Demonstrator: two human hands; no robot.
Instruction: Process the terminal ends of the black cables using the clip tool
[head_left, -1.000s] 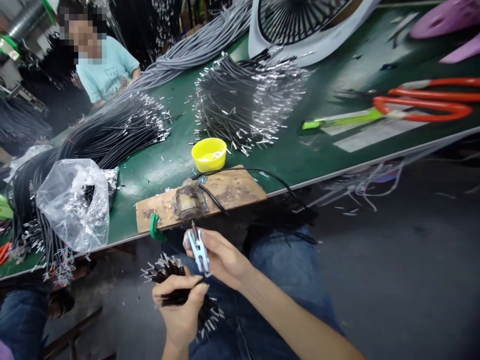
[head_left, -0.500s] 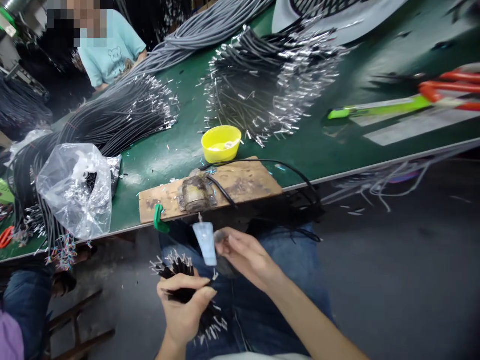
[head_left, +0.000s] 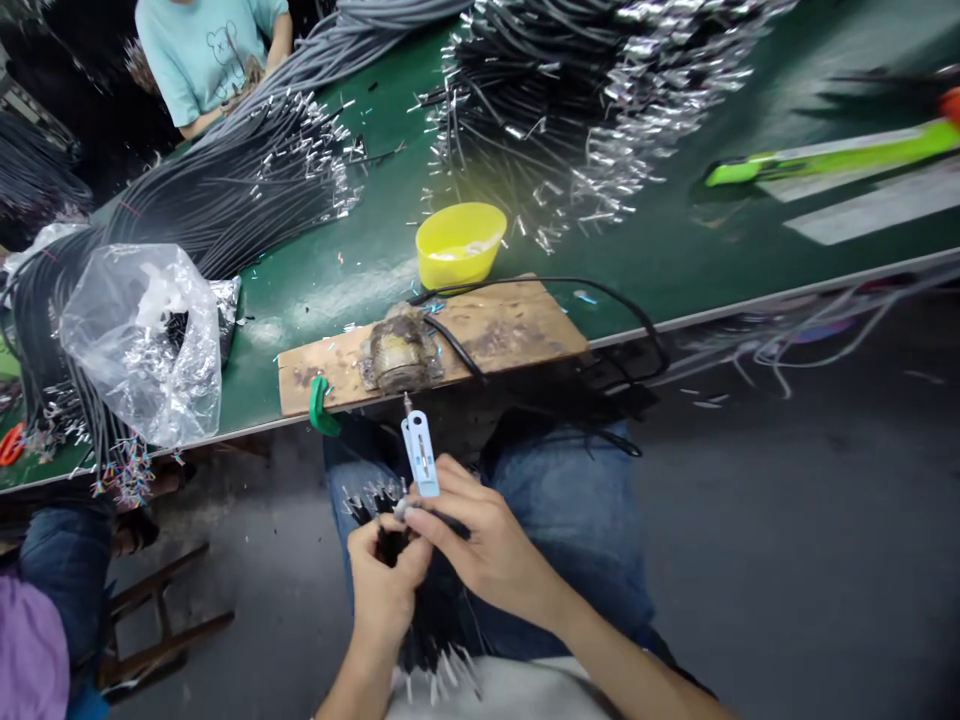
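My left hand (head_left: 386, 580) is closed around a bundle of black cables (head_left: 435, 625) with stripped, silvery ends that stick out above and below the fist. Thumb and fingers of my right hand (head_left: 480, 530) pinch a black cable (head_left: 452, 523) right beside the left fingertips. Something grey covers a right fingertip; I cannot make out what it is. Just above both hands, a light-blue clothespin (head_left: 421, 455) hangs from the thin shaft of a small, grimy motor (head_left: 403, 352). That motor is fixed to a wooden board (head_left: 502, 330) at the table edge.
A green clamp (head_left: 321, 405) grips the board's left end. Behind it stands a yellow bowl (head_left: 461, 245). Cable heaps (head_left: 525, 110), a clear plastic bag (head_left: 142, 350) and a lime-green cutter (head_left: 832, 155) lie on the green table (head_left: 300, 310). A co-worker (head_left: 214, 60) sits opposite.
My right hand has moved down-left from beside the clothespin to the left fingers and closed on a cable. The clothespin has turned its spring side toward me. The view has shifted slightly.
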